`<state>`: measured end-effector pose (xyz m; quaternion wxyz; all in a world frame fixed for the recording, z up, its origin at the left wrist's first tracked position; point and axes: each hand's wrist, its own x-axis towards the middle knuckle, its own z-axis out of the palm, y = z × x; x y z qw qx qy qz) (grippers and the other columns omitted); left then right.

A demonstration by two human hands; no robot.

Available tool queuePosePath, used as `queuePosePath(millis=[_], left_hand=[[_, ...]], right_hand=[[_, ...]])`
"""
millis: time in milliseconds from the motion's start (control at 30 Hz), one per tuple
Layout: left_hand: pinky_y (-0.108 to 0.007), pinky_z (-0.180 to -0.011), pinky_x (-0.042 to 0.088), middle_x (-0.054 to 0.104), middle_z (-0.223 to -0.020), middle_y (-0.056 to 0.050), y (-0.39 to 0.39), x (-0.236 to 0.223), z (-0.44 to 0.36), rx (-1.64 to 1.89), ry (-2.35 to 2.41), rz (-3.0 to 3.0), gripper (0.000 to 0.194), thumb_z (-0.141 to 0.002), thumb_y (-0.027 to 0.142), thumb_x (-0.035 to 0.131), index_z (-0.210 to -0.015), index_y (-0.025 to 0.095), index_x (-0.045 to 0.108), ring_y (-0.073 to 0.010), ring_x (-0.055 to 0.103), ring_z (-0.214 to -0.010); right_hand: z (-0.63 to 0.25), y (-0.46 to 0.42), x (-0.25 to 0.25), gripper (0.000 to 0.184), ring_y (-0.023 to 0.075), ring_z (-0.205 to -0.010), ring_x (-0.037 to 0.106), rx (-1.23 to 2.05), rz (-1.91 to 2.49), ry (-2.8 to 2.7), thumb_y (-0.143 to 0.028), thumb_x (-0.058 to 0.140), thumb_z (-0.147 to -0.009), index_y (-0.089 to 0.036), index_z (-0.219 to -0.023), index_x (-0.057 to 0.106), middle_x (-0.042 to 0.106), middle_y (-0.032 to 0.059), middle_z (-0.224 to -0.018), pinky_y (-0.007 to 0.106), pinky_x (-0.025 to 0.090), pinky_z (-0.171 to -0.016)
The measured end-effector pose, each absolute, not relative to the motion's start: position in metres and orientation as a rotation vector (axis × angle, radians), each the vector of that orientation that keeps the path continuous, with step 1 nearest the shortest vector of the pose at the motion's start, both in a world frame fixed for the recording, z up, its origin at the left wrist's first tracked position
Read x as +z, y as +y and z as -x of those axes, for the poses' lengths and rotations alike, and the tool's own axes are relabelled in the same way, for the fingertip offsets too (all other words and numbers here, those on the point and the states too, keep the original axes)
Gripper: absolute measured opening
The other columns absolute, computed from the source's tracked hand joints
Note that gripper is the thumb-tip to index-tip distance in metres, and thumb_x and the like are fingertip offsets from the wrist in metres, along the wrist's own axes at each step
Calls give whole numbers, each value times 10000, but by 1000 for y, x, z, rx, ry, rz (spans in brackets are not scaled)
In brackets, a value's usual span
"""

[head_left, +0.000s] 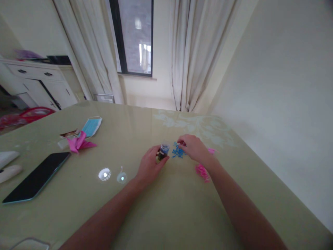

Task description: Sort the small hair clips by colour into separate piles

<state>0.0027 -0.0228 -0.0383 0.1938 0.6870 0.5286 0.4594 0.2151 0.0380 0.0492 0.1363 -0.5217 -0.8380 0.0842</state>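
My left hand (151, 163) is wrapped round a small clear jar (164, 150), which stands slightly tilted with blue and dark contents showing through its wall. Just to its right lies a loose pile of small, thin blue pieces (178, 151), too small to name surely. Over that pile's right edge is my right hand (189, 146), its thumb and fingers pinched together; what is between the fingertips is too small to make out. A heap of small pink pieces (202, 173) lies beside my right forearm, with another pink bit (211, 151) behind it.
Two clear round lids (104, 174) lie left of my left forearm. Farther left are a black-screened phone (37, 177), folded pink paper (80, 142) and a blue face mask (92, 126). White objects (9, 159) sit at the table's left edge. A wall (291, 104) borders the right.
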Motion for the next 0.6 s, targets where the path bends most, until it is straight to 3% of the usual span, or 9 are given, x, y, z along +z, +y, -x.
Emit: queuePosePath(millis=[133, 300, 600], left_hand=[[-406, -924, 636, 755, -1149, -87, -23, -37, -4, 1298, 1442, -1857, 327, -921, 329, 736, -1211, 207, 649, -220, 753, -984], [-422, -923, 642, 753, -1173, -93, -24, -36, -5, 1296, 1450, -1844, 347, -909, 339, 751, -1215, 215, 646, -228, 762, -977], [-404, -903, 624, 746, -1164, -81, -23, -36, -3, 1296, 1513, -1965, 344, -906, 313, 757, -1225, 231, 656, -236, 742, -1007]], right_hand=[[-223, 44, 28, 327, 268, -1050, 705, 210, 1641, -2666, -216, 853, -815, -178, -1131, 777, 763, 130, -1146, 293, 491, -833], [-225, 49, 21, 206, 235, -1003, 710, 255, 1596, -2691, -125, 764, -850, -195, -1038, 808, 789, 87, -1067, 275, 477, -824], [-224, 53, 25, 184, 193, -848, 725, 278, 1524, -2657, -87, 718, -856, -202, -939, 835, 812, 59, -921, 256, 459, -741]])
